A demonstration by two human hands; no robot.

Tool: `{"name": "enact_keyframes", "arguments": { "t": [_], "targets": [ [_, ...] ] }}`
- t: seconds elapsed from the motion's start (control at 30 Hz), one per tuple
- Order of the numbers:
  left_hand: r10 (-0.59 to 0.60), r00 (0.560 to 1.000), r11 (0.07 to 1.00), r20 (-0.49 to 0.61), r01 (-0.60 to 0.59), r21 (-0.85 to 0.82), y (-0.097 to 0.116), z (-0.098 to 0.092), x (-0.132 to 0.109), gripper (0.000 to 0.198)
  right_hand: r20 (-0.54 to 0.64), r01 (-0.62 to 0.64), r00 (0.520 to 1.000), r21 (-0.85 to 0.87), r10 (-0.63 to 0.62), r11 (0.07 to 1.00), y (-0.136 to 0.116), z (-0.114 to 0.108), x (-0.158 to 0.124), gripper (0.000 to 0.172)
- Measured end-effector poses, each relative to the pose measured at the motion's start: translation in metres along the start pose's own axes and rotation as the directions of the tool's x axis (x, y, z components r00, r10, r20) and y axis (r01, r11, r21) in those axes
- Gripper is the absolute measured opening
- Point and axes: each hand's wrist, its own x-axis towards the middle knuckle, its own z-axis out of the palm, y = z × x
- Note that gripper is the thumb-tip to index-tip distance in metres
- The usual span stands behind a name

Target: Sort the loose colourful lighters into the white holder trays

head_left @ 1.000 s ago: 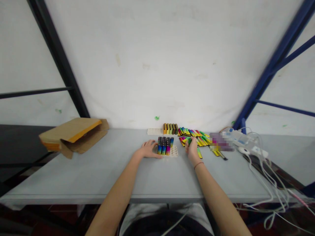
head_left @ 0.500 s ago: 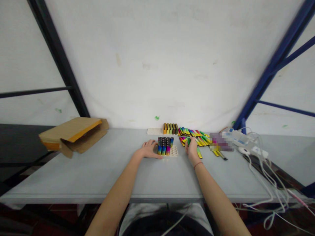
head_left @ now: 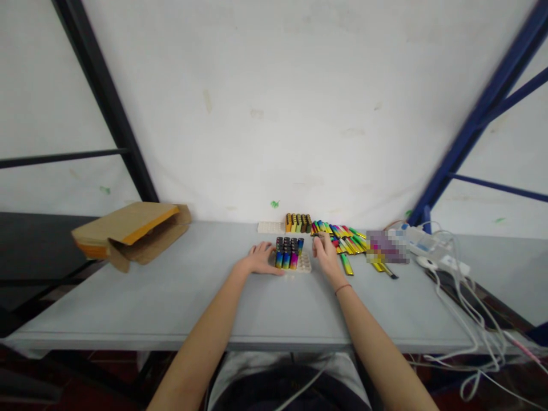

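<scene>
A white tray (head_left: 305, 264) with round holes stands in front of me. Upright lighters (head_left: 286, 254) with black tops and blue or magenta bodies fill its left part. My left hand (head_left: 261, 261) is curved round the tray's left side, thumb along the front corner and fingers behind. To the right of the tray, my right hand (head_left: 326, 254) is raised slightly with its fingers closed. A dark-ended lighter (head_left: 317, 234) seems to be pinched in it, mostly hidden by the fingers. One green-yellow lighter (head_left: 347, 265) lies by itself beside that hand.
Behind are a filled tray of orange-to-dark lighters (head_left: 298, 223) and a bare white tray (head_left: 269, 227). Loose colourful lighters (head_left: 353, 245) lie right of centre. An opened cardboard box (head_left: 128, 228) sits at left; a power strip (head_left: 417, 238) and white cables (head_left: 466, 302) lie at right.
My right hand has moved left, from the loose lighters towards the tray, with its fingers still closed. My left hand stays at the tray's left side.
</scene>
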Motion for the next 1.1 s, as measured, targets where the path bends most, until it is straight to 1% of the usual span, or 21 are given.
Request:
{"name": "enact_keyframes", "arguments": {
  "t": [0.1,0.17,0.27,0.37,0.57,0.67,0.73,0.8,0.83,0.87,0.9,0.93,0.97,1.0,1.03,1.1],
  "targets": [
    [-0.001,1.0,1.0,0.006,0.001,-0.001,-0.001,0.001,0.001,0.112,0.025,0.032,0.999,0.024,-0.032,0.999,-0.007,0.005,0.001,0.034],
    [-0.001,1.0,1.0,0.006,0.001,0.001,-0.001,0.002,0.001,0.112,0.01,0.055,0.998,0.026,-0.055,0.998,-0.007,0.008,0.002,0.036],
    [-0.002,1.0,1.0,0.006,0.002,0.003,0.0,0.001,0.001,0.109,0.008,0.024,1.0,0.065,-0.025,0.998,-0.003,0.01,0.004,0.039],
    [-0.003,1.0,1.0,0.011,0.003,-0.004,0.0,0.0,0.0,0.108,0.048,-0.022,0.999,0.088,0.018,0.996,0.001,0.011,0.004,0.037],
    [0.0,1.0,1.0,0.01,0.0,-0.002,0.001,0.0,0.0,0.108,0.155,0.016,0.988,0.025,-0.019,1.0,-0.003,0.011,-0.002,0.028],
    [-0.008,1.0,1.0,0.014,0.008,0.002,0.001,0.0,0.0,0.107,0.191,0.039,0.981,0.008,-0.04,0.999,-0.01,0.01,-0.003,0.029],
    [-0.01,1.0,1.0,0.017,0.01,0.003,0.001,0.0,0.0,0.107,0.153,0.073,0.986,-0.018,-0.07,0.997,-0.014,0.004,0.0,0.031],
    [-0.008,1.0,1.0,0.017,0.008,0.001,0.002,-0.001,0.0,0.108,0.018,0.09,0.996,-0.116,-0.089,0.989,-0.015,-0.007,0.004,0.027],
    [-0.006,1.0,1.0,0.018,0.006,0.0,0.002,-0.001,0.0,0.109,-0.079,0.065,0.993,-0.204,-0.083,0.977,-0.015,-0.016,0.007,0.023],
    [-0.005,1.0,1.0,0.021,0.005,-0.002,0.002,-0.001,0.0,0.109,-0.18,0.001,0.982,-0.309,-0.059,0.951,-0.013,-0.025,0.009,0.02],
    [-0.004,1.0,1.0,0.025,0.004,-0.004,0.002,-0.002,-0.001,0.11,-0.255,-0.097,0.967,-0.412,-0.012,0.906,-0.011,-0.035,0.01,0.019],
    [-0.004,1.0,1.0,0.028,0.004,-0.004,0.002,-0.002,-0.001,0.11,-0.303,-0.204,0.952,-0.501,0.05,0.841,-0.007,-0.045,0.011,0.02],
    [-0.005,1.0,1.0,0.03,0.005,-0.002,0.002,-0.002,-0.001,0.11,-0.329,-0.304,0.936,-0.576,0.126,0.759,-0.004,-0.054,0.011,0.021],
    [-0.007,1.0,1.0,0.03,0.007,0.0,0.002,-0.002,-0.001,0.109,-0.338,-0.374,0.921,-0.636,0.193,0.675,0.001,-0.062,0.01,0.023],
    [-0.009,1.0,1.0,0.03,0.009,0.001,0.002,-0.003,-0.001,0.109,-0.337,-0.421,0.907,-0.682,0.254,0.599,0.005,-0.069,0.008,0.027],
    [-0.006,1.0,1.0,0.03,0.006,0.001,0.002,-0.003,-0.001,0.109,-0.283,-0.444,0.886,-0.744,0.366,0.5,0.014,-0.076,0.004,0.038]
  ]
}}
